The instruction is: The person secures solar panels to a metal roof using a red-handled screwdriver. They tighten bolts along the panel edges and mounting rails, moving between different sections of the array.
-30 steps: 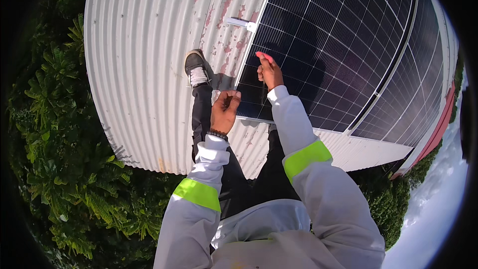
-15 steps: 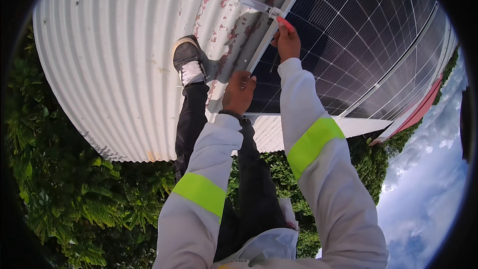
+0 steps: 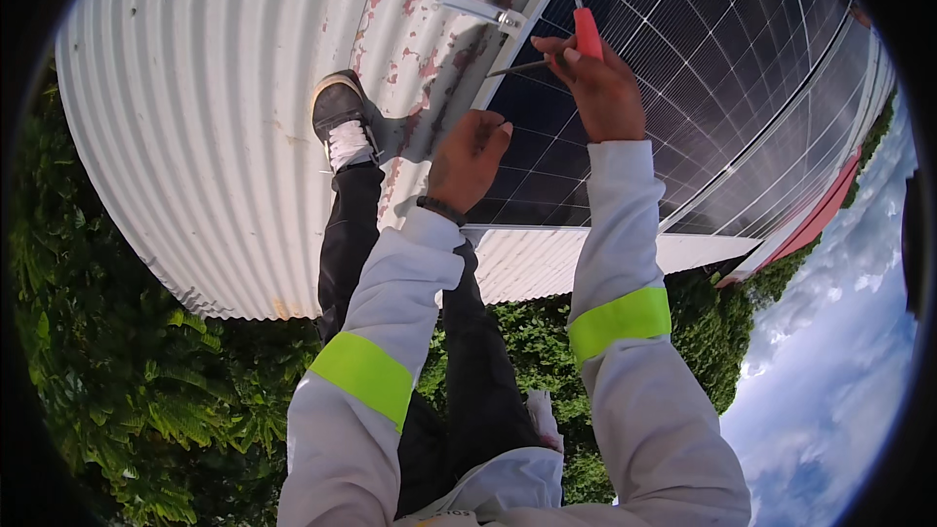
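In my right hand (image 3: pixel 607 88), above the solar panel (image 3: pixel 683 39), is a red-handled hex key (image 3: pixel 589 35). Its long dark shaft points left toward the panel's frame, and a short metal tip sticks out of the handle's far end. My left hand (image 3: pixel 467 161) is closed by the panel's left edge, thumb and finger pinched; whatever they hold is too small to make out. Beyond it, a short silver rail (image 3: pixel 473 5) juts from the panel frame over the roof, with a metal clamp and bolt (image 3: pixel 509 21) at its panel end. The key is off that bolt.
White corrugated metal roofing (image 3: pixel 195 137) with peeling reddish paint spreads to the left. My shoe (image 3: pixel 342 117) stands on it. Past the roof's near edge is green foliage (image 3: pixel 195 410). Further panels and a red roof edge (image 3: pixel 815 224) lie right.
My right hand has drawn the hex key away from the clamp, to the right and nearer. My left hand has shifted slightly up from the panel edge. The view has moved a little right.
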A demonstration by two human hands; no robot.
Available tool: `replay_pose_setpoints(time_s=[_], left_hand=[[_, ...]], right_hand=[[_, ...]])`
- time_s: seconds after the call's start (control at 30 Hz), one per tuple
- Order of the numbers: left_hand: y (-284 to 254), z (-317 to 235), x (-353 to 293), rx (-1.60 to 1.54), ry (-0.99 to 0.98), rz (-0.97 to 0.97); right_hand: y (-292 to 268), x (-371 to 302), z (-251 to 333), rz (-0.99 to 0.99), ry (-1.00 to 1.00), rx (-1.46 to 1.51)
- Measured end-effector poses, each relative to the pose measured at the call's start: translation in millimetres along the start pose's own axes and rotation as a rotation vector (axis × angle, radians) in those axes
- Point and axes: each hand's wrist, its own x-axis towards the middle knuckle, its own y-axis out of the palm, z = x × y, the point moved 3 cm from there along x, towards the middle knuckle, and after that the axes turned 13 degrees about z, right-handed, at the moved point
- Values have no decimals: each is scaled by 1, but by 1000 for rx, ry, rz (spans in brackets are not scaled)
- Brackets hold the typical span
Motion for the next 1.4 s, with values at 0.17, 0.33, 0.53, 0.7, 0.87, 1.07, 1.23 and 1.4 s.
replay_pose_setpoints(time_s=[0.17,0.33,0.53,0.7,0.87,1.07,1.23,1.4], left_hand=[[4,-3,-12,113,-9,65],[-3,10,-18,260,-85,54],[-1,14,-18,204,-40,37],[-9,-9,-16,731,377,-425],[-42,9,28,906,203,-129],[-42,48,61,758,37,-6],[-9,59,67,585,-39,21],[12,74,76,345,-93,61]], right_hand=[[-15,11,18,-12,-4,-293],[-9,18,15,-22,26,-714],[8,15,18,19,51,-903],[2,0,-4,-55,134,-298],[7,12,-63,5,325,326],[1,53,-88,-201,62,-531],[-3,52,-79,-214,-6,-964],[0,56,-74,-201,15,-1100]])
